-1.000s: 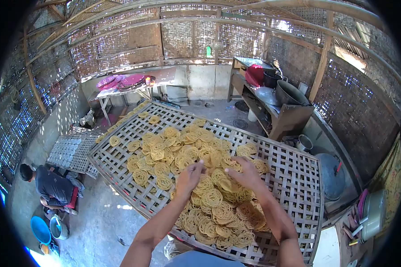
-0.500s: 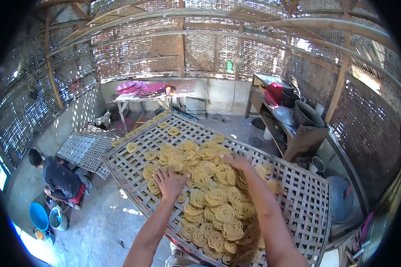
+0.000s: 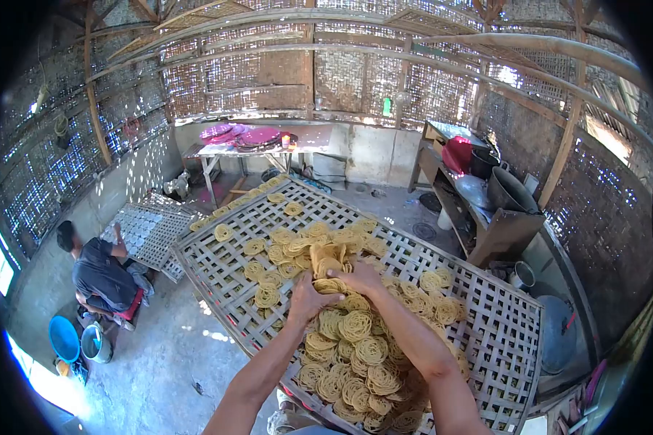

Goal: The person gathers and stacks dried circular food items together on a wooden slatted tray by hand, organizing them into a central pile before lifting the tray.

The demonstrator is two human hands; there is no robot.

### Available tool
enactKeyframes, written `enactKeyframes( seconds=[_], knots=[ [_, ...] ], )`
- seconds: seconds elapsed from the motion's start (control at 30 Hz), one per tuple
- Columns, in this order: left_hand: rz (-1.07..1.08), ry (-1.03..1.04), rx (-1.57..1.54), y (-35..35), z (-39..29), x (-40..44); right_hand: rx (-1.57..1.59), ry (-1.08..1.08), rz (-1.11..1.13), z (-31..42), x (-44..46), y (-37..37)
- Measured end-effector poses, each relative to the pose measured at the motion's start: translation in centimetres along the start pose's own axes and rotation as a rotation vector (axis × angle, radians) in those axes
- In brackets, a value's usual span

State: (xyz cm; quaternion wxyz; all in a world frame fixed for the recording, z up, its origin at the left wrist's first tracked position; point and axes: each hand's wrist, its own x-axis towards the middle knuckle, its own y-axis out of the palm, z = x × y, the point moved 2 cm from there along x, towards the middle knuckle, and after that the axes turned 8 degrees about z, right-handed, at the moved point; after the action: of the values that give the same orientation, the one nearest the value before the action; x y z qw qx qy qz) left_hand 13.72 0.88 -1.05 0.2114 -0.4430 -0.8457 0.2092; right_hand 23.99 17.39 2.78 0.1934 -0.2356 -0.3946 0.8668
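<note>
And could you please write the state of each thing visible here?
Yellow coils: mostly heaped, some lying apart
Woven rack: partly covered
Left hand: against the coils, thumb spread
Right hand: against the coils, fingers partly hidden
Large dark pot: uncovered
Blue basin: uncovered
Grey bucket: uncovered
Person: low down, one hand raised

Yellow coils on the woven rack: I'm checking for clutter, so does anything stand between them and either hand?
Nothing visible does: the left hand and right hand both touch the yellow coils on the woven rack.

Woven lattice tray (image 3: 490,330), yellow stringy coils (image 3: 355,326) heaped down its middle, several lying apart
</note>
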Motion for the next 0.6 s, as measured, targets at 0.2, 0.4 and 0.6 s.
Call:
enactKeyframes(
  seconds=[0.2, 0.4, 0.6],
  knots=[
    [0.006, 0.081, -0.289, -0.4, -2.0, -0.5, 0.51, -0.144, 0.0, -0.5, -3.5, -2.4],
    [0.016, 0.23, -0.277, -3.6, -9.1, -1.3, 0.391, -0.361, -0.125, -1.0, -8.2, -6.2],
    [-0.221, 0.657, 0.075, -3.5, -9.6, -1.2, 0.209, -0.595, -0.406, -0.8, -15.6, -7.5]
  ],
)
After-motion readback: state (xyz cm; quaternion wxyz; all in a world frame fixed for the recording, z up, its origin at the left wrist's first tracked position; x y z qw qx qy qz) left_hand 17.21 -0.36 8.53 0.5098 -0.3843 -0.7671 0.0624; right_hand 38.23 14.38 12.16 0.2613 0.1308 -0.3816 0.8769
